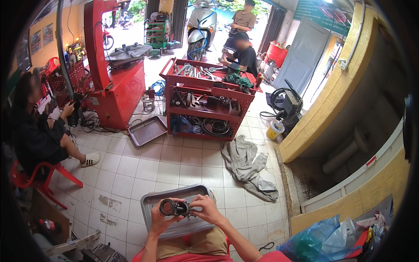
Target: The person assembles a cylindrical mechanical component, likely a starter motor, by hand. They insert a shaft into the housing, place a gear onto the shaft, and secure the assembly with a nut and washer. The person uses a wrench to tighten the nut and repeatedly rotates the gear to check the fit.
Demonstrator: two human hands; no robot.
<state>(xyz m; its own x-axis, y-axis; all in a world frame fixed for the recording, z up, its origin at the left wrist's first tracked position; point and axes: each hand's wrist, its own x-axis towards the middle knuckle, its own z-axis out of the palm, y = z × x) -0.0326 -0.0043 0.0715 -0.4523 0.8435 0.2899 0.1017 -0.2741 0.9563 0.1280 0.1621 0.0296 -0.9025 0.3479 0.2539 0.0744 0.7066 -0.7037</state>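
Observation:
Above my lap I hold a dark tubular metal part, its round open end toward the left and a toothed or notched rim toward the right. My left hand is closed around the open-ended side from below. The fingers of my right hand pinch the notched end; whether they also hold some smaller piece is hidden. Beneath both hands a grey rectangular tray rests across my thighs.
Ahead stands a red tool cart loaded with wrenches and parts. A grey cloth and a second metal tray lie on the tiled floor. One person sits at left; another is behind the cart. Plastic bags lie at lower right.

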